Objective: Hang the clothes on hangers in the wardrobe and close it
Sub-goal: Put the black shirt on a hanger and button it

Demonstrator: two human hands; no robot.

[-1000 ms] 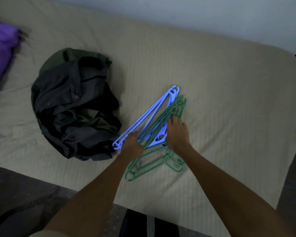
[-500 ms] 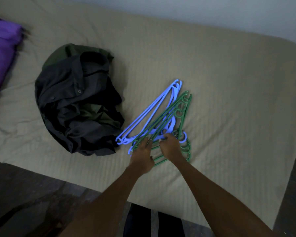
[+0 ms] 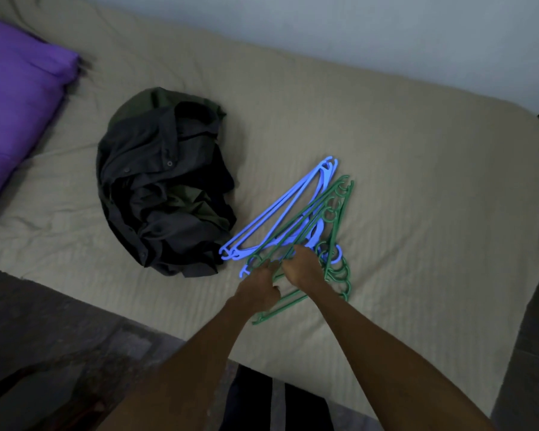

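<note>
Both hands, left (image 3: 259,286) and right (image 3: 302,270), curl around tangled blue and green hangers (image 3: 296,219) on the bed (image 3: 417,181). The dark clothes (image 3: 165,181) lie heaped just beside them, untouched. Likely step: freeing one hanger, then threading a shirt.

One head-worn camera looks forward and steeply down from beside the near edge of the bed (image 3: 386,150), close enough that both forearms fill the lower frame. The wall (image 3: 355,26) runs along the far side.
</note>
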